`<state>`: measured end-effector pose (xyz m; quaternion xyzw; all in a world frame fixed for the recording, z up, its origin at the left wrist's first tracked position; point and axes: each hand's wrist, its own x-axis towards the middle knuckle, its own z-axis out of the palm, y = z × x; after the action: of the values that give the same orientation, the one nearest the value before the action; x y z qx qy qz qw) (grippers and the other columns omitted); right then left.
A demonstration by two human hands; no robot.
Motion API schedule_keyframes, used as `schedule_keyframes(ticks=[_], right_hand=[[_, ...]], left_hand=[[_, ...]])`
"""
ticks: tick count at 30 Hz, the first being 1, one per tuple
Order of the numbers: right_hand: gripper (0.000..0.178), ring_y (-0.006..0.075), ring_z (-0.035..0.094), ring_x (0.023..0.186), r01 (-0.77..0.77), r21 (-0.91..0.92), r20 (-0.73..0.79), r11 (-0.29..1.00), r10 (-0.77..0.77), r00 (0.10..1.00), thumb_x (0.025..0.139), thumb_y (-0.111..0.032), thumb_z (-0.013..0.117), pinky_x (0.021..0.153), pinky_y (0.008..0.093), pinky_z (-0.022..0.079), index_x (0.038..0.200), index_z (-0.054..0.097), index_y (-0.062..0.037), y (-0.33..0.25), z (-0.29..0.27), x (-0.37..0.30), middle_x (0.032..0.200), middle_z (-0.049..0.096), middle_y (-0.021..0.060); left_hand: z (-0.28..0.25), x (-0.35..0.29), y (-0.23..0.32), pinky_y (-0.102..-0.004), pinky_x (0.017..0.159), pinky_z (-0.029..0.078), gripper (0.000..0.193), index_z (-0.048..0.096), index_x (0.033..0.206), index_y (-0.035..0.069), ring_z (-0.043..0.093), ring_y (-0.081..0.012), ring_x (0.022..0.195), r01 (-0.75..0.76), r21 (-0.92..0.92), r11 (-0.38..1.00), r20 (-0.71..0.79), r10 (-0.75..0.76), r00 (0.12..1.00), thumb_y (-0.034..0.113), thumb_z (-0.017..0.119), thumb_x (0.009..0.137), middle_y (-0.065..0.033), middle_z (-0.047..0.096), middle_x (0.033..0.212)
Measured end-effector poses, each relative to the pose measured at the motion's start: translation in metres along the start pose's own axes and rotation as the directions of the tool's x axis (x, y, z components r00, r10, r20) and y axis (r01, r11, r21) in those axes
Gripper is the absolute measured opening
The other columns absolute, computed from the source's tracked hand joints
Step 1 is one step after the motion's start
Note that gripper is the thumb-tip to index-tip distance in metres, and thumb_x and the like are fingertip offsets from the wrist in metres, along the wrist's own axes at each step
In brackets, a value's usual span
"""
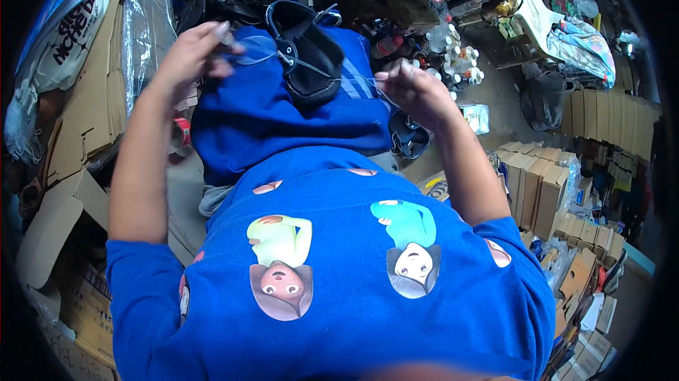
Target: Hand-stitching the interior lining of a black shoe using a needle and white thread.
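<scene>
A black shoe (327, 45) with metal eyelets lies across my lap on blue trousers (240, 119). A thin, pale strand (311, 67) runs over its opening between the two sides. To the left of the shoe, my left hand (191, 59) is closed, its fingertips pinching the looped end of the strand; motion blurs it a little. My right hand (419, 91) is closed on the right, with the strand drawn taut from the shoe to its fingertips. Both hands are apart from the shoe itself.
Another dark shoe (410, 137) lies below my right hand. Several white-capped bottles (460, 62) stand beyond it. Stacked flat cardboard boxes (534, 186) are at the right, and leaning cardboard (99, 91) is at the left. A white plastic chair (537, 16) stands at the far right.
</scene>
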<state>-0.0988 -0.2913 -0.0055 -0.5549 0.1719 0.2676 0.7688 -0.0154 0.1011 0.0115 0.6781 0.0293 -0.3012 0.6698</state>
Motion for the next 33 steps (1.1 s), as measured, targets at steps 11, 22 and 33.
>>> schedule_keyframes(ticks=[11,22,33], right_hand=[[0.019,0.0196,0.062,0.087,0.493,-0.864,0.430,0.102,-0.361,0.828,0.079,-0.012,0.071,0.078,0.0302,0.050,0.097,0.070,-0.0062,-0.064,0.081,-0.008,0.094,0.062,0.0071],[0.027,0.0292,0.062,0.078,0.435,-0.871,0.333,0.229,-0.377,0.864,0.075,-0.008,0.069,0.071,0.0350,0.051,0.101,0.071,-0.0137,-0.010,0.069,-0.008,0.081,0.060,0.0116],[0.044,0.0194,0.054,0.080,0.452,-0.842,0.342,0.295,-0.355,0.870,0.076,0.005,0.057,0.077,0.0291,0.045,0.111,0.069,-0.0179,-0.003,0.062,-0.008,0.081,0.052,0.0061]], left_hand=[[0.004,-0.041,0.003,-0.0236,0.075,0.046,0.030,0.064,0.109,0.003,0.057,-0.0136,0.082,-0.294,0.554,0.779,-0.049,0.383,0.923,-0.001,0.052,0.082,-0.0064,0.053,0.105],[0.061,-0.062,0.000,-0.0269,0.076,0.046,0.033,0.067,0.103,0.004,0.056,-0.0161,0.081,-0.344,0.590,0.731,-0.002,0.427,0.904,-0.008,0.051,0.076,-0.0075,0.055,0.090],[0.097,-0.023,-0.030,-0.0330,0.072,0.039,0.015,0.072,0.086,0.014,0.053,-0.0192,0.076,-0.467,0.830,0.304,0.102,0.740,0.664,0.008,0.070,0.073,-0.0019,0.053,0.070]])
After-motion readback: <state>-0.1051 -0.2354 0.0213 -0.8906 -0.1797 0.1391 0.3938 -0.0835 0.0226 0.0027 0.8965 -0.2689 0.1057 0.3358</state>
